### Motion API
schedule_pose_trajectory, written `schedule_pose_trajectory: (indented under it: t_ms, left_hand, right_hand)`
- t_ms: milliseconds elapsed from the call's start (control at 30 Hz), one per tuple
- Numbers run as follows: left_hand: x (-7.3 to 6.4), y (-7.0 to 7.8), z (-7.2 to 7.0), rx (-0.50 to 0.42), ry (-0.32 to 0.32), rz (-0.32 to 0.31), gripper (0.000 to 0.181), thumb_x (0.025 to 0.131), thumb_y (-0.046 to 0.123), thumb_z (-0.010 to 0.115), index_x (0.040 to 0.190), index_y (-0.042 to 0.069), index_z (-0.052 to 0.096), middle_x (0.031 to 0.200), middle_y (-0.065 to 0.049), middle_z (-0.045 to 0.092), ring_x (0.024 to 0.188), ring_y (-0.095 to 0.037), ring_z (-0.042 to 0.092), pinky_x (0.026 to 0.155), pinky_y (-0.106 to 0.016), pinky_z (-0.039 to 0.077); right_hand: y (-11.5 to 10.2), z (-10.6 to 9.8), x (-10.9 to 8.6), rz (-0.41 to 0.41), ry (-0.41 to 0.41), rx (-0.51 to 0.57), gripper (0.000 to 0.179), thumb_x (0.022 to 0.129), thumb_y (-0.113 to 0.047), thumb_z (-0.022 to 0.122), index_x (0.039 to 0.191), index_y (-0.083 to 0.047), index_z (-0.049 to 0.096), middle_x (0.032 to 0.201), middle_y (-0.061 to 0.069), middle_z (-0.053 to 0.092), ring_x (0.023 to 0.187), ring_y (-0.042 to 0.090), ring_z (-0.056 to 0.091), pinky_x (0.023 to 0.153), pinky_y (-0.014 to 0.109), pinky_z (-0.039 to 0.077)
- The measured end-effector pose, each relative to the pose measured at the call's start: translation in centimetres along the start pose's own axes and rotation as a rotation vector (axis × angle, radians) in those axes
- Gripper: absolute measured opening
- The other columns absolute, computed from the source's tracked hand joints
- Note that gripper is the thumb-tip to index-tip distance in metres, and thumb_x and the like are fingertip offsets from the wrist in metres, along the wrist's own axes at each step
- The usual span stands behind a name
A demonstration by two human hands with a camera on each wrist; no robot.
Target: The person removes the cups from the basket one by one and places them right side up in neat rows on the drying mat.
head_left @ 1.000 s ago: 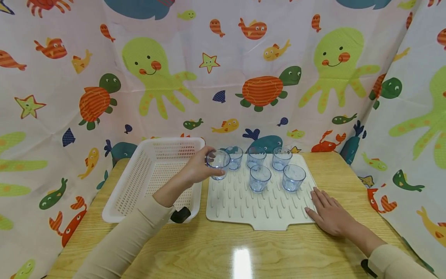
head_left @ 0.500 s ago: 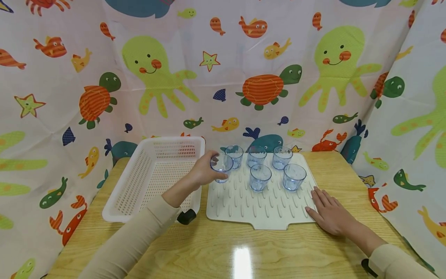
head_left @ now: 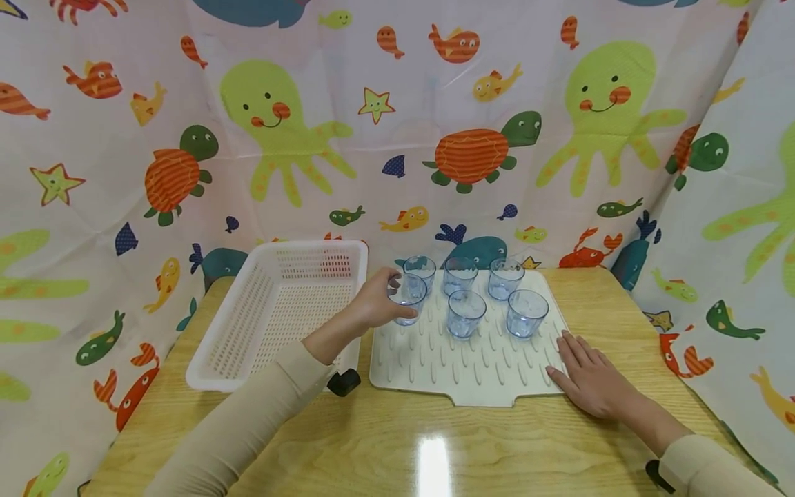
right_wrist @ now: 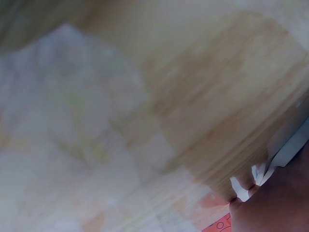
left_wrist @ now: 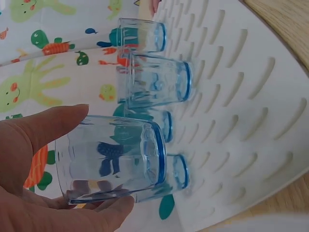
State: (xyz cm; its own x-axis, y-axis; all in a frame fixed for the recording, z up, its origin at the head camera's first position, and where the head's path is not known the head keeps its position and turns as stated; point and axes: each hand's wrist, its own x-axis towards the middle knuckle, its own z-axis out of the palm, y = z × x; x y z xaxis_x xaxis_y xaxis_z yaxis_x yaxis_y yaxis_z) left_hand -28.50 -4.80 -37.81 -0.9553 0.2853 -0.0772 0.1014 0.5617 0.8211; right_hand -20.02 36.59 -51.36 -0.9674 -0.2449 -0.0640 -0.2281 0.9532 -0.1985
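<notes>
A clear bluish glass tumbler (head_left: 407, 308) is gripped by my left hand (head_left: 369, 302), thumb on one side and fingers on the other. It stands upright over the left part of the white ridged draining mat (head_left: 435, 376); I cannot tell whether its base touches. Several matching glasses, such as the front middle glass (head_left: 466, 317) and front right glass (head_left: 526, 316), stand rim up on the mat. The left wrist view shows the held glass (left_wrist: 108, 159) large, partly hiding a glass behind it. My right hand (head_left: 593, 386) rests flat at the mat's right edge, holding nothing.
A white perforated plastic basket (head_left: 214, 324) stands left of the mat on the wooden table (head_left: 348, 442). Behind and at both sides hangs a curtain (head_left: 410, 83) printed with sea animals. The right wrist view is mostly blurred.
My left hand has moved to the right and slightly lower with the glass, closer to the other glasses. The right hand stays where it was.
</notes>
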Motion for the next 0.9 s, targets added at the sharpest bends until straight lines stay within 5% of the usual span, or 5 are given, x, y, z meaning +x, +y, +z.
schedule_pose_trajectory:
  t_ms: [533,767,900]
  left_hand:
    - [2.0,1.0,2.4,0.0,-0.036,-0.126,0.088,0.081,0.005,0.086,0.15,-0.002,0.033,0.151,-0.024,0.043,0.138,-0.036,0.044,0.113,-0.05,0.042]
    - [3.1,1.3,3.4,0.094,-0.048,-0.154,0.107,0.081,0.01,0.086,0.159,-0.007,0.015,0.164,-0.025,0.024,0.151,-0.036,0.027,0.121,-0.048,0.031]
    - [3.3,1.2,4.2,0.126,-0.055,-0.161,0.108,0.081,0.009,0.086,0.159,-0.007,0.012,0.163,-0.027,0.024,0.15,-0.037,0.029,0.12,-0.047,0.033]
  right_hand:
    - [-0.1,-0.1,0.0,0.002,-0.002,0.004,0.087,0.105,-0.057,0.042,0.156,0.012,0.024,0.163,0.035,0.016,0.148,0.057,0.016,0.114,0.075,0.016]
    - [0.0,-0.3,0.0,0.006,-0.013,0.005,0.088,0.105,-0.058,0.04,0.156,0.011,0.023,0.163,0.035,0.015,0.148,0.057,0.015,0.114,0.075,0.014]
    - [0.0,-0.1,0.1,0.011,-0.023,0.013,0.089,0.105,-0.06,0.038,0.157,0.011,0.021,0.164,0.034,0.013,0.149,0.056,0.013,0.115,0.074,0.012]
